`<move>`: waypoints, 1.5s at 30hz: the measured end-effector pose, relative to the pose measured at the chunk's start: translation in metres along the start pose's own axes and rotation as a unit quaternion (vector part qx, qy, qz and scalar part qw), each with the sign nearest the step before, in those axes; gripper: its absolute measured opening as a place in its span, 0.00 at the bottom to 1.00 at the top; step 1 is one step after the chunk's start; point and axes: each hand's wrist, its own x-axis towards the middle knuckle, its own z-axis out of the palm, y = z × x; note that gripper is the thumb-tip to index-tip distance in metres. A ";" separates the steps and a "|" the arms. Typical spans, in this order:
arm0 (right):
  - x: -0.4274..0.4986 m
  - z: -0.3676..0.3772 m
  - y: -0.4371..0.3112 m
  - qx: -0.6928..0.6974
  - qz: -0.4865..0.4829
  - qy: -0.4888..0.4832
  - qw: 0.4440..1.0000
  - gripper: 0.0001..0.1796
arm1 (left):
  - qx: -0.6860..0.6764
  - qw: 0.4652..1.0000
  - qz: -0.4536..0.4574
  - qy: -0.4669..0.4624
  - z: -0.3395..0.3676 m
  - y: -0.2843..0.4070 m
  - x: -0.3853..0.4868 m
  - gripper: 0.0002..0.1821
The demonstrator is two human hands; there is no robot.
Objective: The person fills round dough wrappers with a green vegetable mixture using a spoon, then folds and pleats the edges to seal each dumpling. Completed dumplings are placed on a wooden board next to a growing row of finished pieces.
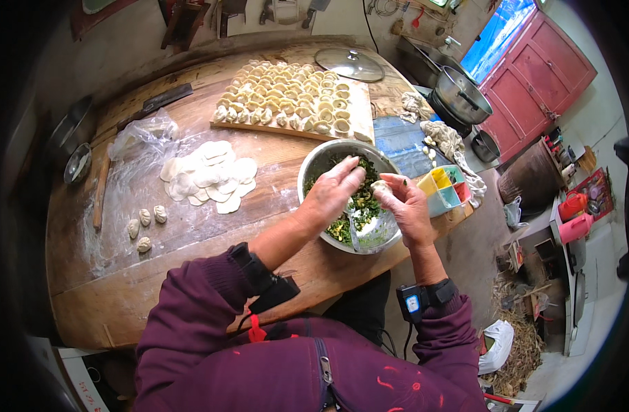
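My left hand [333, 194] hovers over a metal bowl [308, 164] of chopped green filling [366, 206], fingers apart, with nothing visible in it. At the bowl's right side, my right hand [409, 211] pinches a small white piece of dough, probably a dumpling [381, 186], between thumb and fingers. A spoon [353, 232] rests in the filling. Left of the bowl lies a loose pile of round dough wrappers [208, 175] on the floured wooden table. Several pleated dumplings [145, 217] sit farther left. Behind the bowl, a wooden board [366, 103] carries rows of folded dumplings [288, 92].
A rolling pin [102, 190], plastic bag [144, 136] and cleaver [167, 98] lie at the left. A glass lid [349, 64] lies behind the board. Right of the bowl are a divided seasoning box [440, 198], garlic cloves [430, 153] and crumpled cloths [443, 138].
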 end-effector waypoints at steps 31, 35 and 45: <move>-0.015 0.163 -0.020 -0.275 -0.290 -0.238 0.885 0.23 | -0.486 0.869 -0.051 0.072 -0.111 -0.020 -0.133 0.18; -0.018 0.192 -0.012 -0.234 -0.239 -0.287 0.898 0.20 | -0.468 0.874 -0.062 0.118 -0.136 -0.014 -0.164 0.18; -0.023 0.245 0.002 -0.264 -0.326 -0.372 0.828 0.18 | -0.476 0.870 -0.046 0.119 -0.163 -0.026 -0.199 0.23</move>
